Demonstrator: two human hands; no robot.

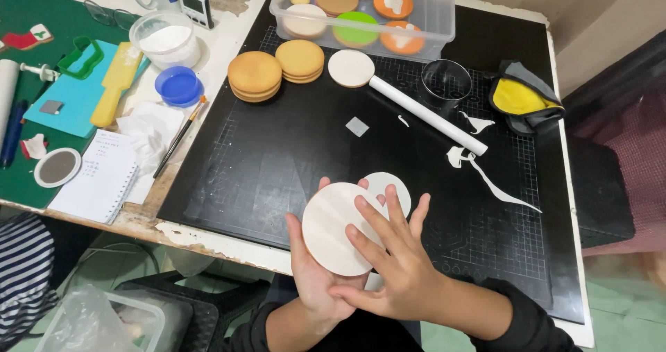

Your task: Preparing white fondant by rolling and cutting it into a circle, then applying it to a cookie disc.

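Two cookie stacks [276,71] sit at the back of the cutting mat [277,165], left of the rolling pin [427,115]. The ring cutter [446,83] stands behind it, before the tub [430,19].

Two bare hands, left hand [316,272] and right hand [395,262], no rings or gloves on fingers [388,210]; black long sleeves [517,321] pushed back behind wrists.

Left hand [316,272] palm up, fingers curled upward as a cradle, thumb tip showing at the far edge. Right hand [395,262] crosses over it from the right, palm down, fingers [371,217] splayed flat and pressing. Both forearms in dark sleeves, wrists close together.
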